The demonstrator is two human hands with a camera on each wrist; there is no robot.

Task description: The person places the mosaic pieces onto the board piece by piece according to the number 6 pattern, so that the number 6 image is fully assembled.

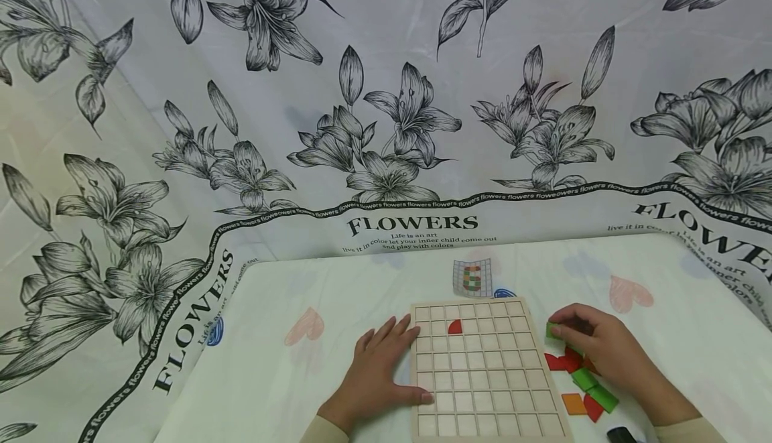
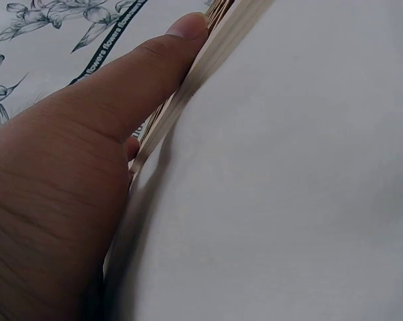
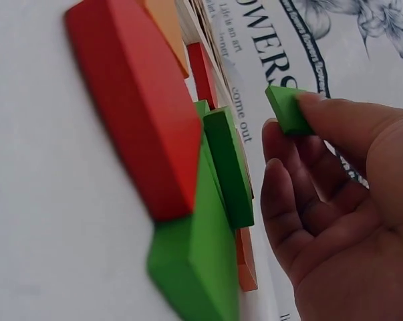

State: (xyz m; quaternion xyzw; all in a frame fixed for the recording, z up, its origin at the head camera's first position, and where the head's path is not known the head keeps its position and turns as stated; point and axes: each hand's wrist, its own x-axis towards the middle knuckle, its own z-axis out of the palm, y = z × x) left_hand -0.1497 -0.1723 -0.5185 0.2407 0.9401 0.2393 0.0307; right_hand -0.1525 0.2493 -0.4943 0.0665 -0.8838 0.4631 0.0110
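A wooden grid board lies in front of me, with one red quarter-round piece in a square of its upper part. My left hand rests along the board's left edge, fingers straight and thumb over the rim. In the left wrist view the thumb lies against the board's edge. Beyond the board's right side, my right hand pinches a small green block between thumb and fingers, raised over the loose pieces. Below it lie green blocks, red pieces and an orange square.
A small card with a coloured grid pattern lies just behind the board. At the front right is a black object, partly cut off by the frame. The table's cloth is pale with printed hearts, and a flowered curtain hangs behind.
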